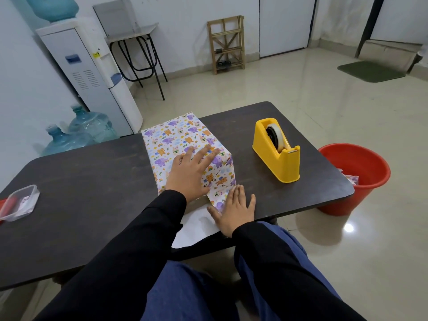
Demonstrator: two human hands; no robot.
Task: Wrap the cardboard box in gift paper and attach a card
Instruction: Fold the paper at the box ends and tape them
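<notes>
The box [176,140] lies in the middle of the dark table [88,181], covered in white gift paper printed with purple elephants and orange bears. My left hand [192,172] lies flat on top of its near end, fingers spread. My right hand [234,208] presses flat on the loose paper flap [199,228] that runs from the box's near end onto the table, its white underside showing. Neither hand grips anything. No card is visible.
A yellow tape dispenser [278,150] stands right of the box. A clear plastic container [19,202] sits at the table's left edge. A red bucket [354,177] with paper scraps stands on the floor, right of the table. Water bottles and a dispenser stand far left.
</notes>
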